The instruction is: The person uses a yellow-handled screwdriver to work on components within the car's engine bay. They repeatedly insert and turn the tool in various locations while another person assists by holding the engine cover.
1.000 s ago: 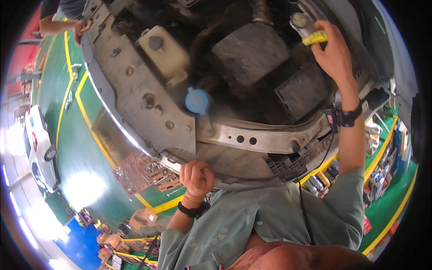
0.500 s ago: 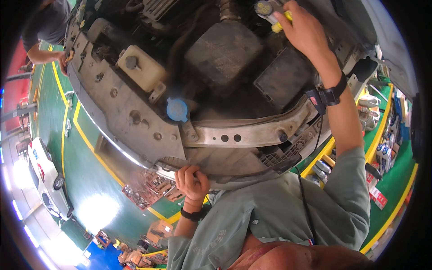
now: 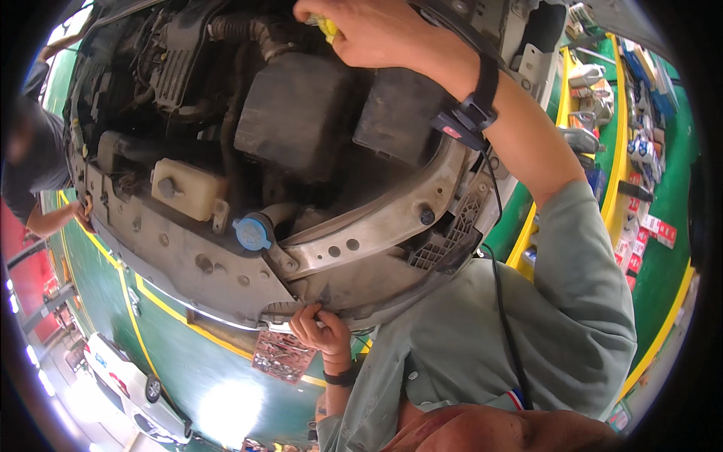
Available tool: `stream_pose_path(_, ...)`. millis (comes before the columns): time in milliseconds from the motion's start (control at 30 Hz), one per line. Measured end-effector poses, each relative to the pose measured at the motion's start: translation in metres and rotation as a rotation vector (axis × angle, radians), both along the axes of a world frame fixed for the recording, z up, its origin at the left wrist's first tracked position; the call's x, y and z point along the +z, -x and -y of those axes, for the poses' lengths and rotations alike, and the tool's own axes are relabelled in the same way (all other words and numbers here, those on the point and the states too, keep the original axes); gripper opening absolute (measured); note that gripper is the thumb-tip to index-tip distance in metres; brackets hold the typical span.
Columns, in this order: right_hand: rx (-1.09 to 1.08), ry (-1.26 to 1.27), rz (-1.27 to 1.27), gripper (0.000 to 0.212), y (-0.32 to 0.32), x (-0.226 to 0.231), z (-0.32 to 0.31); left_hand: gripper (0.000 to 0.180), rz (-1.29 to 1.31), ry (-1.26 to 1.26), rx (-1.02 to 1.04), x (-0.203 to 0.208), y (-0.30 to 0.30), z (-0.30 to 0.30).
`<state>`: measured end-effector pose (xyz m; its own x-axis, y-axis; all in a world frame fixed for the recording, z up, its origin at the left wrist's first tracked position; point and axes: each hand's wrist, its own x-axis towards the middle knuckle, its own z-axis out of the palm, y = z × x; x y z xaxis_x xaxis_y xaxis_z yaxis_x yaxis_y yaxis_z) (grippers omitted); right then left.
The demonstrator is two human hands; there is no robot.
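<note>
Head view: the left hand (image 3: 320, 330) has its fingers curled beside the corner of the grey front panel (image 3: 226, 282); whether it grips anything cannot be determined. The yellow object (image 3: 327, 29), partly hidden, is over the engine bay (image 3: 361, 177) at the upper border, with the right hand (image 3: 369, 30) closed around it. Expected handling: light and rigid, possibly slippery if oily. Hold it around the body, thumb opposing fingers. Quantities, left to right: co-worker's hand (image 3: 84, 212), one; white car (image 3: 135, 380), one; pale reservoir (image 3: 188, 192), one; blue cap (image 3: 254, 233), one; black covers (image 3: 290, 113), two; yellow object, one.
</note>
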<state>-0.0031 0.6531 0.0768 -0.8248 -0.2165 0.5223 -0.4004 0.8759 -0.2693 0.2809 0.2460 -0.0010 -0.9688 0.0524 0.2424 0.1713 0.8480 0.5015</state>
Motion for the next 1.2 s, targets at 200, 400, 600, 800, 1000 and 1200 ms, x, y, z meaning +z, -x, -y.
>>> stream_pose_path(200,-0.147,0.001,0.099,0.02,0.0,-0.008,-0.004,0.012,0.004,-0.002,-0.008,0.003,0.003,-0.002)
stream_pose_path(400,-0.176,0.043,0.268,0.026,-0.007,0.017,0.002,0.012,0.002,0.006,-0.003,0.001,0.0,0.0)
stream_pose_path(600,-0.138,0.012,-0.046,0.019,0.004,-0.012,-0.008,0.012,0.014,-0.002,-0.013,0.001,0.002,0.0)
stream_pose_path(800,0.091,0.306,0.103,0.019,-0.006,0.0,-0.014,0.012,0.004,0.017,-0.009,0.003,0.004,-0.002)
stream_pose_path(1000,-0.192,0.345,0.274,0.029,-0.043,0.048,0.001,0.013,-0.001,0.008,-0.028,0.001,0.003,0.004)
stream_pose_path(1200,0.089,0.52,0.044,0.037,-0.091,0.078,0.043,0.015,-0.016,0.019,0.02,0.001,0.001,0.002)
